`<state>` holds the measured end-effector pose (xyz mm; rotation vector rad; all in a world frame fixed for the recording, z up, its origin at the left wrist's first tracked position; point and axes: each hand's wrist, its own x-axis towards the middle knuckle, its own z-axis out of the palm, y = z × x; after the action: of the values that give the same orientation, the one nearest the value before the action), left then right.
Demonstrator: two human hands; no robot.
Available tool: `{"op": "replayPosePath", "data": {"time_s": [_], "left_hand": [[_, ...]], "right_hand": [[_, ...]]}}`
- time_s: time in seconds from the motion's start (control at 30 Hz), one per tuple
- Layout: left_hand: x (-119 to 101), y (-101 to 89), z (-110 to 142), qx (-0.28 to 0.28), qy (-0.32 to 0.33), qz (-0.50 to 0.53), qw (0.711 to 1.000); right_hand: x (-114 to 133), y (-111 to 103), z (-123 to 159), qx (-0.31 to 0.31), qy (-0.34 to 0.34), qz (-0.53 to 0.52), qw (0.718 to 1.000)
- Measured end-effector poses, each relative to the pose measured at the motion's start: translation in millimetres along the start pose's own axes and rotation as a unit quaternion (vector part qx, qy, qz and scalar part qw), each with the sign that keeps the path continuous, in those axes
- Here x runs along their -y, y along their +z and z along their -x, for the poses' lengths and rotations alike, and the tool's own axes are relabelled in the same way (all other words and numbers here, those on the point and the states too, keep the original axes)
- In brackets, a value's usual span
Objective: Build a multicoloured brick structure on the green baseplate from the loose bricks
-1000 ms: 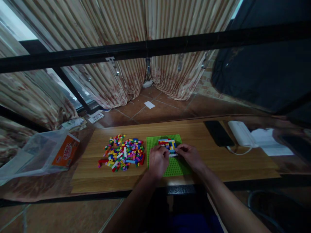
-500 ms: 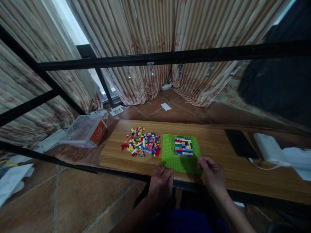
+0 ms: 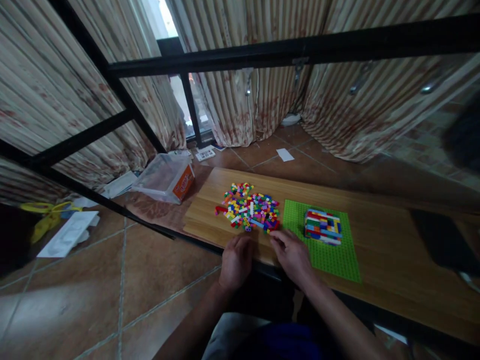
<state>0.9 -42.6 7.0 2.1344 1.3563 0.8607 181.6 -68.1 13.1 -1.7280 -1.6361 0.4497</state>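
At 12 o'clock of L hand (image 3: 236, 262): brick pile (image 3: 250, 209), loose, asst. colors, on desk (image 3: 390, 255). L grip: fingers curled, can't tell if holding. R hand (image 3: 293, 252): fingertips by pile's 5 o'clock edge; can't tell if grip apart or tog. Green baseplate (image 3: 337, 264), R hand's 2 o'clock, w/ multicol. brick build (image 3: 323, 227) atop.

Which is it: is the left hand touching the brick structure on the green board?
Apart: the head view shows a wide gap between the left hand and the brick structure, with the right hand in between.
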Motion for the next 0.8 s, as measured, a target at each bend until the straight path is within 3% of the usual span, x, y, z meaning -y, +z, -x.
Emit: {"op": "replayPosePath", "data": {"time_s": [0.23, 0.8], "left_hand": [[1, 0.9, 1, 0.017, -0.002, 0.023, 1.0], [1, 0.9, -3, 0.016, 0.019, -0.021, 0.999]], "right_hand": [[6, 19, -18, -0.035, -0.009, 0.158, 0.987], [-1, 9, -28, 0.042, -0.061, 0.203, 0.976]]}}
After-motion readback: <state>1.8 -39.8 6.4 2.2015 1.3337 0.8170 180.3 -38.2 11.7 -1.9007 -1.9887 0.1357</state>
